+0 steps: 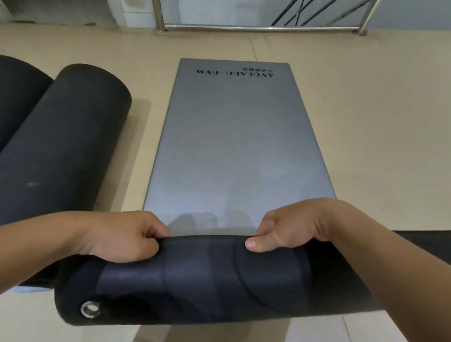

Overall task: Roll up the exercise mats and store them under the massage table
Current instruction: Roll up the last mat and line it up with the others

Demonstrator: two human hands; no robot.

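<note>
A grey exercise mat lies flat on the floor, stretching away from me, with dark lettering at its far end. Its near end is folded over toward the far end, showing the black underside with a metal eyelet at the left corner. My left hand grips the folded edge on the left, fingers curled under it. My right hand grips the same edge on the right, thumb on top. A rolled black mat lies on the floor to the left.
A second dark roll sits further left, partly cut off. A chrome railing and a white wall run along the far side. Beige floor spreads to the right of the mat.
</note>
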